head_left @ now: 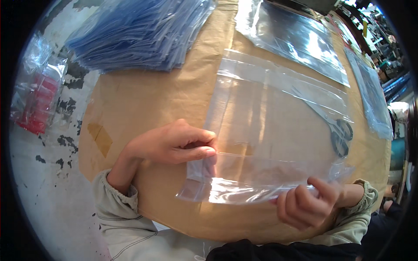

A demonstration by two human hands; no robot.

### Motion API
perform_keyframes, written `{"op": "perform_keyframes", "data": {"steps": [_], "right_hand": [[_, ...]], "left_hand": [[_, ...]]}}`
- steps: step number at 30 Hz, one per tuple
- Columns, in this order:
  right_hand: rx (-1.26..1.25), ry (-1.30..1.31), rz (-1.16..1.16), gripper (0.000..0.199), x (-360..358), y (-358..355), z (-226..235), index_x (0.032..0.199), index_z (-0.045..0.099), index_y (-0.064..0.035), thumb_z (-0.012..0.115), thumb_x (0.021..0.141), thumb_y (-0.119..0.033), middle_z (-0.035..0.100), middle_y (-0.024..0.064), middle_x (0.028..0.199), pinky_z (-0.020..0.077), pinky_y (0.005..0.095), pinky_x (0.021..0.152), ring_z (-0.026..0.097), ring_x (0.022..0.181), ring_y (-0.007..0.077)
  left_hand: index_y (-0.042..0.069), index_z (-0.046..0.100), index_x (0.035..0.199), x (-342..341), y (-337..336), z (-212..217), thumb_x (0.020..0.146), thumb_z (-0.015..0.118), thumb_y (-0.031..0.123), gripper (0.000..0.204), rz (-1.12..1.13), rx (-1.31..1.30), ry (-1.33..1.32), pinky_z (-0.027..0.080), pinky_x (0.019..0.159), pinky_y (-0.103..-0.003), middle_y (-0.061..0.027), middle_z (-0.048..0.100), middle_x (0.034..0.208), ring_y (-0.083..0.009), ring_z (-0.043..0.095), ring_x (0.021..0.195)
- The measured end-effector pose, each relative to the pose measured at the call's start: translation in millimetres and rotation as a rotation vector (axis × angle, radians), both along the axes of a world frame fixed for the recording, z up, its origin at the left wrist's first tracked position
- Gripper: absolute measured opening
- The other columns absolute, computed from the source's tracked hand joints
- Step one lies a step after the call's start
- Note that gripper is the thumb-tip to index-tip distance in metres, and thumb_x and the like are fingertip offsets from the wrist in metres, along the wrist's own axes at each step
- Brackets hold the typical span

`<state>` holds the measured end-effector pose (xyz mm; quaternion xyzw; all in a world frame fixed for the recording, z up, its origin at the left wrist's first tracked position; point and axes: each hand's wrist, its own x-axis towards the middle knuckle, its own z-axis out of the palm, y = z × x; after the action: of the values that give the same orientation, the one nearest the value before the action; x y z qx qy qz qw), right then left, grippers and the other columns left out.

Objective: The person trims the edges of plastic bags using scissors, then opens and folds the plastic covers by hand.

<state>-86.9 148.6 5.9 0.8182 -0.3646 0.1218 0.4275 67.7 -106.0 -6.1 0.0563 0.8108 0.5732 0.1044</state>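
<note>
A clear plastic bag (278,117) is spread in front of me, with a shiny band along its near edge. At its left edge my left hand (176,141) pinches the film between thumb and forefinger. My right hand (307,202) has its fingers curled round the near right corner, where the film is bunched. Scissors with dark handles (342,135) lie at the bag's right side, blades pointing away to the left. Whether they rest on the film or under it, I cannot tell.
Brown paper (165,95) covers the table. A tall stack of bluish plastic bags (143,35) stands at the far left, a silvery plastic sheet (300,39) at the far right. Further right lie folded clear bags (370,95). Red packets in plastic (41,100) sit off to the left.
</note>
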Motion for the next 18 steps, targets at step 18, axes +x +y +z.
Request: {"op": "perform_keyframes", "data": {"steps": [18], "right_hand": [[1.282,-0.718,0.312,0.019,-24,40,58,0.087,0.053,-0.0038,0.059,0.078,-0.019,0.051,0.0101,0.090,0.0443,0.0326,0.070,0.053,0.083,0.0238]], "left_hand": [[-0.001,0.052,0.111,-6,29,46,0.082,0.061,0.014,0.034,-0.568,-0.067,-0.363,0.051,0.071,-0.026,-0.0106,0.066,0.088,-0.0171,0.065,0.082]]}}
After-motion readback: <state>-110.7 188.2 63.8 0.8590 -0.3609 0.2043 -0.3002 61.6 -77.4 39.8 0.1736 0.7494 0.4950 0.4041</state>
